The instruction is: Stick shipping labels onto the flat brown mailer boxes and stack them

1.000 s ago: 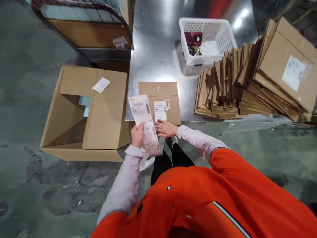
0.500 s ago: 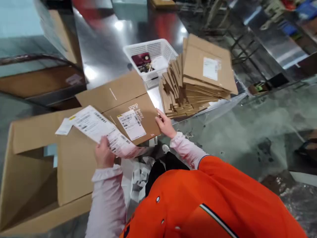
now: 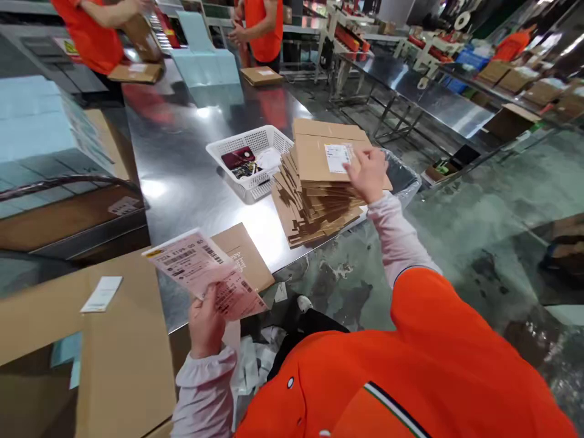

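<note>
My left hand (image 3: 207, 322) is closed on a strip of printed shipping labels (image 3: 182, 261), held up over the near table edge. Behind the strip, partly hidden by it, lies a flat brown carton (image 3: 246, 255) with white lettering. My right hand (image 3: 368, 173) is over the stack of flattened cartons (image 3: 314, 207), its fingers bent and apart at the top carton (image 3: 314, 140), beside that carton's white label (image 3: 337, 157). No carton is visibly gripped there.
A white plastic basket (image 3: 223, 149) with small items stands on the steel table (image 3: 173, 152). At left is a large open carton (image 3: 123, 353) with a paper slip (image 3: 103, 294) on it. Pale blue boxes (image 3: 36, 121) are stacked behind. Two co-workers in orange stand across the table.
My right hand has left the labelled flat carton and moved right and up onto the stack. My left hand has raised the label strip, now over that carton. The view has tilted up.
</note>
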A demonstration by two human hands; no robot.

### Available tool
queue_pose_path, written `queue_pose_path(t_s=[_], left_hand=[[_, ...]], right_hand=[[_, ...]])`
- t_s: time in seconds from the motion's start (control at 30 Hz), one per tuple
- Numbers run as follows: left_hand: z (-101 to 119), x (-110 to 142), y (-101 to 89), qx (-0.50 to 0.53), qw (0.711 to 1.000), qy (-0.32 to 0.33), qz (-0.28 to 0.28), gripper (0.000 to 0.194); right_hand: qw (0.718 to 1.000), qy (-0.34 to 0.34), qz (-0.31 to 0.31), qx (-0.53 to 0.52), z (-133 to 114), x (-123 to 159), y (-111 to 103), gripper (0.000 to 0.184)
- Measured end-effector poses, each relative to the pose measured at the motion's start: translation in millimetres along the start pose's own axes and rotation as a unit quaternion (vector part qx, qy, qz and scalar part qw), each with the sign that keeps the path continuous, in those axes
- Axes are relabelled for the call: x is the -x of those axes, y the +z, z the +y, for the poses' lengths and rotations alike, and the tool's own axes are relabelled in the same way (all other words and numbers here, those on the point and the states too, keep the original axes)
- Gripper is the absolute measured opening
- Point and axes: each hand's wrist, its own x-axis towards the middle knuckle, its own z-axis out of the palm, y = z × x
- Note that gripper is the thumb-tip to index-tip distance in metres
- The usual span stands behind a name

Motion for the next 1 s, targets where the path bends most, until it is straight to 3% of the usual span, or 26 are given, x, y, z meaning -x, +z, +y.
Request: queue_pose_path(t_s=[0.07,0.13,0.17,0.23,0.27,0.37,0.47,0.53,0.6,0.7,0.8,0.83,0.93,1.0], left_hand=[[-1,9,12.4,0.029,0.999,-0.016,0.021,0.039],[-2,18,20.5,0.046,0.998,-0.031,-0.010,0.042],[-3,21,22.2,0.047,0.997,-0.040,-0.040,0.044],[-6,22,20.0,0.055,0.994,-0.049,-0.079,0.046],[-8,21,16.3,0.069,0.994,-0.049,-0.072,0.047],[-15,15,-0.2,0.120,0.991,-0.054,0.017,0.046],[-24,13,-11.6,0.118,0.990,-0.076,0.031,0.042],[-33,16,-11.4,0.118,0.988,-0.090,0.038,0.041],[-44,19,-6.6,0.129,0.983,-0.107,0.079,0.040],[-67,19,1.4,0.124,0.971,-0.130,0.160,0.039],[-94,13,2.5,0.126,0.968,-0.145,0.163,0.039],[-103,11,1.1,0.137,0.967,-0.155,0.146,0.041],[-129,17,-5.4,0.182,0.952,-0.230,0.089,0.054],[-142,32,-10.3,0.195,0.938,-0.279,0.068,0.052]], right_hand=[[0.977,-0.103,-0.125,-0.137,-53,61,39,0.067],[0.887,-0.136,-0.322,-0.303,-99,126,81,0.086],[0.842,-0.103,-0.370,-0.379,-117,156,102,0.081],[0.781,-0.013,-0.416,-0.466,-140,207,135,0.059],[0.760,0.018,-0.439,-0.478,-146,224,147,0.052],[0.727,0.003,-0.521,-0.447,-155,243,168,0.046],[0.748,-0.049,-0.513,-0.418,-165,226,175,0.043],[0.766,-0.097,-0.503,-0.388,-175,211,178,0.026],[0.770,-0.140,-0.515,-0.350,-183,205,183,0.013],[0.762,-0.110,-0.552,-0.321,-184,210,200,0.012],[0.746,-0.051,-0.586,-0.312,-180,218,230,0.016],[0.761,-0.053,-0.573,-0.301,-180,217,243,0.016],[0.850,-0.109,-0.462,-0.230,-186,206,289,0.013],[0.884,-0.135,-0.413,-0.172,-191,195,320,0.012]])
